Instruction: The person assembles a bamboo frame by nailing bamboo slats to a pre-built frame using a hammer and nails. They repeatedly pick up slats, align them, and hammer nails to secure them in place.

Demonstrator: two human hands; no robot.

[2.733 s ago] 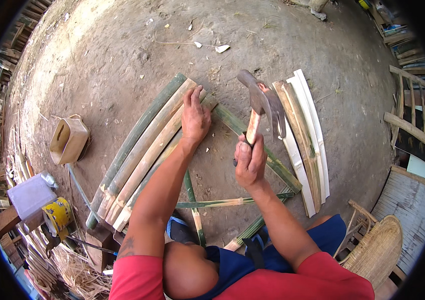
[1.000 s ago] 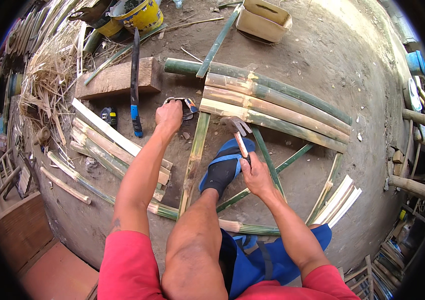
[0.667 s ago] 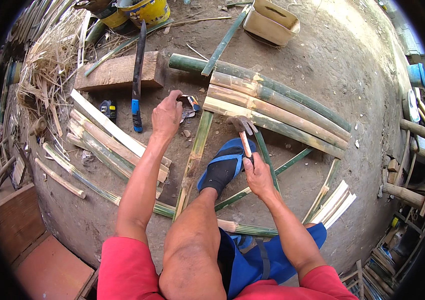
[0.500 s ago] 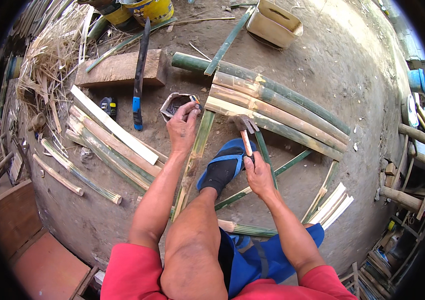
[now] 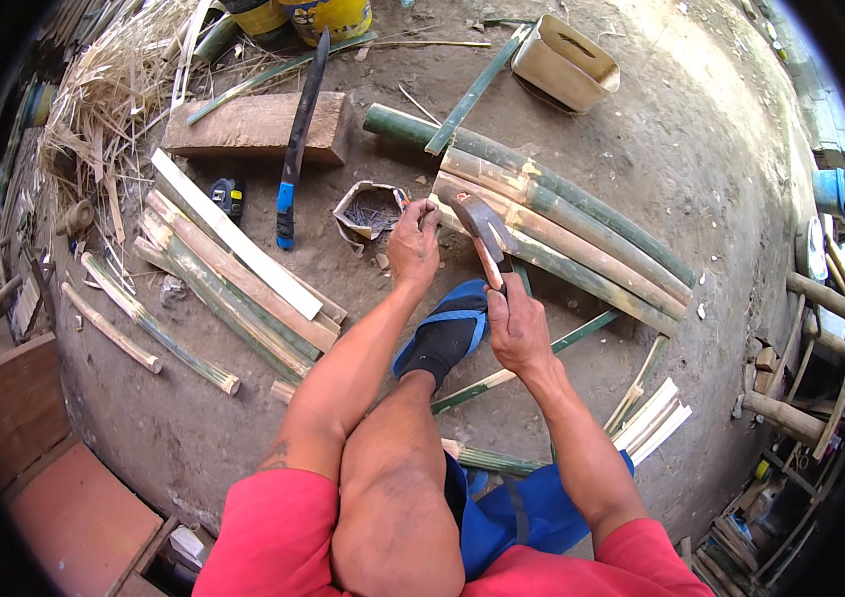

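Observation:
My right hand [image 5: 519, 326] grips a claw hammer [image 5: 483, 219] by its handle, the metal head raised over the near left end of a row of split bamboo poles [image 5: 581, 251]. Close to the left of the hammer head, my left hand [image 5: 413, 246] is closed in a pinch at the poles' left end. What its fingertips hold is too small to make out. Beside that hand sits an open carton [image 5: 351, 235] with many thin nails inside. My foot, in a blue sandal [image 5: 475, 297], stands just below the poles.
Left of the carton lie a long blade with a blue handle [image 5: 286, 214], a tape measure [image 5: 227, 199], a wood block [image 5: 243, 127] and cut bamboo strips [image 5: 233, 279]. Farther off stand a beige container [image 5: 562, 70] and yellow buckets [image 5: 338, 18]. Timber poles [image 5: 790, 413] lie at right.
My left hand has moved right, away from the carton to the bamboo's end. The hammer head has tilted and come nearer to that hand. My view has shifted slightly.

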